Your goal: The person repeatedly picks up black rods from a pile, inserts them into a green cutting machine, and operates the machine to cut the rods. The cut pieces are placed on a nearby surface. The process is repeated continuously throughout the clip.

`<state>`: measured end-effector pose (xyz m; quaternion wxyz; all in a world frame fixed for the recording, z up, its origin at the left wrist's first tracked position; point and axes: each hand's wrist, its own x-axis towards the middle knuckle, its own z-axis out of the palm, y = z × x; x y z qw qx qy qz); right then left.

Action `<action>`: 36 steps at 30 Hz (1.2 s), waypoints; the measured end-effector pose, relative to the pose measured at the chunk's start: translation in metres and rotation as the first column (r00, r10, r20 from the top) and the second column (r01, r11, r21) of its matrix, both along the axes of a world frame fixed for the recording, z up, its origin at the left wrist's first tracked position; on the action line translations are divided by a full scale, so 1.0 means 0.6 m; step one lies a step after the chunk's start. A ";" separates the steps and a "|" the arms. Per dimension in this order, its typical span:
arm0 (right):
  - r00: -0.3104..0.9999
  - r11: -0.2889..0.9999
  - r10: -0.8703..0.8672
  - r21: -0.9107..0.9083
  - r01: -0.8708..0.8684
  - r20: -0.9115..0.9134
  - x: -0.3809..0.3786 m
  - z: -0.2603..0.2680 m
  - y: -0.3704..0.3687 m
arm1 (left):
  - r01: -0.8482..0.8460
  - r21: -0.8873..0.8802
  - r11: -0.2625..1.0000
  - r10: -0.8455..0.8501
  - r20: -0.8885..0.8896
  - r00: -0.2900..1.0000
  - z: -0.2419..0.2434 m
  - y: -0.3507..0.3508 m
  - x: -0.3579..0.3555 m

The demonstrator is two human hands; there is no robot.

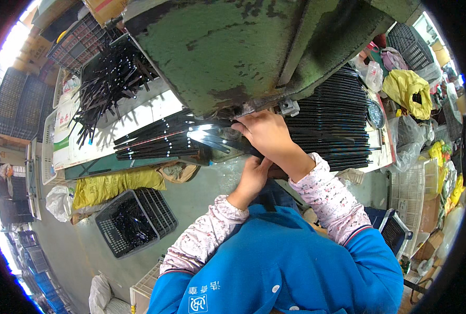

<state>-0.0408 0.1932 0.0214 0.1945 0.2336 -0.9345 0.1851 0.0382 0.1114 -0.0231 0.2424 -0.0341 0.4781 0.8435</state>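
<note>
The green housing of a heavy machine (233,59), its paint worn, hangs over the work area. My right hand (270,131) reaches under its lower edge, fingers bent and thumb and forefinger pinched at the end of a thin black strip. Just below is my left hand (252,176), curled beside a dark piece; whether it grips that piece is hidden. A fan of flat black strips (158,137) with holed ends lies to the left of my hands. Long black rods or tubes (331,117) are laid in a dense row to the right. A small metal block (289,107) sits at the housing's edge.
A tangled heap of black strips (111,78) rests at the upper left. On the floor, a black plastic crate (138,223) holds dark pieces. Yellow sacking (119,186) hangs under the table. A round metal dish (375,114) and a yellow bag (407,92) are at the right.
</note>
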 end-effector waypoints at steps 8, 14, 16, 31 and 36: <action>0.998 0.993 0.033 -0.112 -0.026 0.059 0.033 0.017 0.062 | -0.109 0.275 0.955 0.129 -0.055 0.990 -0.029 0.038 -0.018; 0.990 0.966 0.129 -0.232 -0.112 0.058 0.023 0.019 0.066 | -0.146 0.162 0.976 0.146 0.014 0.989 -0.006 0.025 -0.021; 0.932 0.896 0.246 -0.429 -0.115 0.265 0.009 0.013 0.067 | -0.217 0.024 0.976 0.218 -0.078 0.973 0.005 0.008 -0.019; 0.948 0.997 -0.069 0.001 0.073 0.310 -0.119 -0.257 0.107 | -0.470 0.148 0.870 0.489 -0.138 0.861 0.045 -0.223 -0.050; 0.947 0.995 -0.093 -0.001 0.098 0.308 -0.141 -0.240 0.112 | -0.462 0.131 0.877 0.479 -0.166 0.862 0.039 -0.218 -0.075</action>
